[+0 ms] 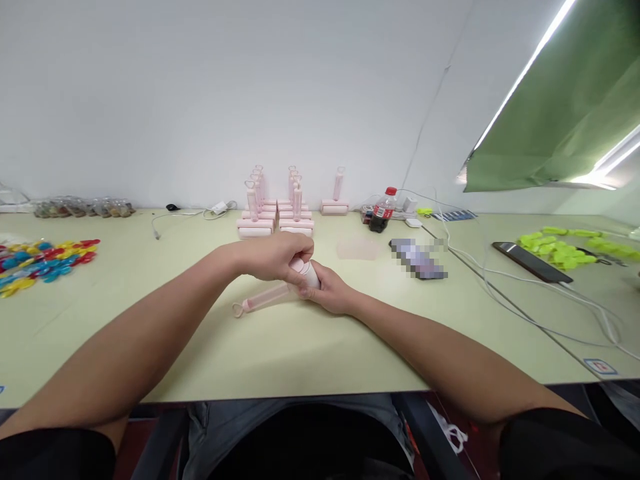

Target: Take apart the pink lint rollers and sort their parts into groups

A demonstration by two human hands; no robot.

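Both hands meet over the table in front of me around a pink lint roller [267, 296]. Its handle points left toward me and ends in a small ring. My right hand [331, 290] is wrapped round the white roll at the other end. From above, my left hand [279, 256] is closed at the end of that roll, thumb against it and fingers curled; the fingertips are partly hidden. Beyond the hands, several more pink lint rollers [256, 228] stand in rows, handles upright, with one lint roller [335, 208] apart to the right.
A pale pink translucent piece [358, 249] lies right of my hands. Farther right are a cola bottle [383, 211], a phone [419, 259], a dark phone [531, 262] on a white cable [483, 267], and yellow-green pieces [555, 250]. Colourful pieces [47, 260] lie far left.
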